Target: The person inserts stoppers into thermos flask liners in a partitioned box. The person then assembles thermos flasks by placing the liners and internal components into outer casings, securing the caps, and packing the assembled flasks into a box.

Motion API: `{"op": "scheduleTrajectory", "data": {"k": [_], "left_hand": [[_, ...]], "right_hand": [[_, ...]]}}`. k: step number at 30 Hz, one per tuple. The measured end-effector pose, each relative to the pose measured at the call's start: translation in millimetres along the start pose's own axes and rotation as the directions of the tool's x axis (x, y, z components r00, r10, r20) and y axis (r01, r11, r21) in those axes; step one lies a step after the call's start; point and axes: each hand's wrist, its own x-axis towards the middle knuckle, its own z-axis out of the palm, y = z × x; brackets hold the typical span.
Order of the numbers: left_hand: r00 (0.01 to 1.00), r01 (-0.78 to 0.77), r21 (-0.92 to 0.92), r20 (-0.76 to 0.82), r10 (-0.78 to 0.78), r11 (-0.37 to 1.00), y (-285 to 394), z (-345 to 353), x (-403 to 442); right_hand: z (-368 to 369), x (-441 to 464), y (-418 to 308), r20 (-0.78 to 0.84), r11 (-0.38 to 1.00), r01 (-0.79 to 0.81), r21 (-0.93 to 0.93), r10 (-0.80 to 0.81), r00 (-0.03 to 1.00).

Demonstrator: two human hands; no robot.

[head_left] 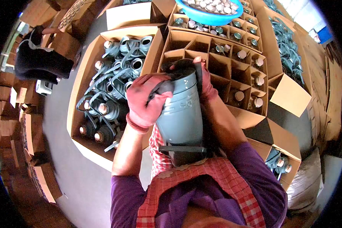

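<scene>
A grey-blue cylindrical container (181, 116) with raised lettering stands in front of my chest, its dark top tilted away from me. My left hand (149, 99), in a red glove with dark patches, is closed around its upper left side. Behind its far right rim is my right hand (205, 81), also gloved, with a fingertip bare; its fingers are partly hidden by the container. Beyond both hands lies a divided carton (214, 57) with capped bottles in some cells. Left of my left hand, an open carton (76, 87) holds grey-blue handled containers, several with white caps (103, 108).
A blue basin (201, 17) full of caps rests on another divided carton at the top. More cartons with grey-blue pieces (288, 49) stand at the right and lower right (280, 162). A person in black (41, 57) is at the upper left near stacked boxes.
</scene>
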Motion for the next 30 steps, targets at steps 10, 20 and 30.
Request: {"op": "scheduleTrajectory", "data": {"k": [10, 20, 30], "left_hand": [[0.990, 0.074, -0.123, -0.110, -0.088, 0.990, -140, 10, -51], [0.960, -0.280, -0.469, -0.120, 0.254, 0.838, -32, -7, 7], [0.684, 0.351, -0.870, 0.491, -0.540, -0.347, -3, 81, -49]], "right_hand": [[82, -34, -61, -0.065, 0.699, 0.175, -0.693, -0.303, 0.951], [12, -22, -53, -0.085, 0.950, -0.162, -0.267, 0.145, 0.986], [153, 20, -178, 0.797, 0.308, 0.757, -0.577, 0.417, 0.437]]}}
